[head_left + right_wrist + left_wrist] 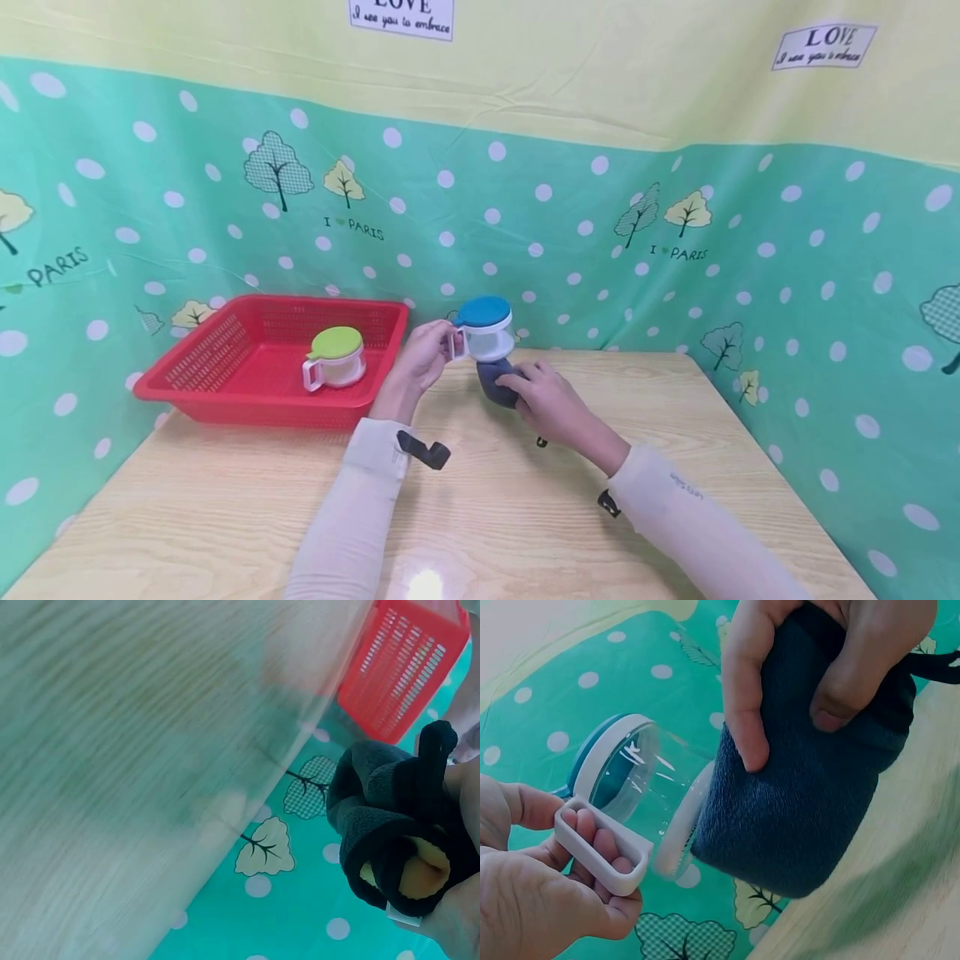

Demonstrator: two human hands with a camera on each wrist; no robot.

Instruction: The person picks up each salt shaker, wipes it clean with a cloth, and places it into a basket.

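Observation:
My left hand grips the white handle of a clear seasoning jar with a blue lid, its fingers passing through the handle loop. The jar is held up over the far part of the table. In my right hand is a folded dark grey cleaning cloth with black edging, a hanging loop and some yellow inside. In the left wrist view the cloth lies against the jar's white base, with thumb and fingers on opposite parts of it.
To the left, a red plastic basket with slotted walls holds a similar jar with a green lid. A light wood table lies beneath. Green and yellow printed fabric hangs behind and along the sides.

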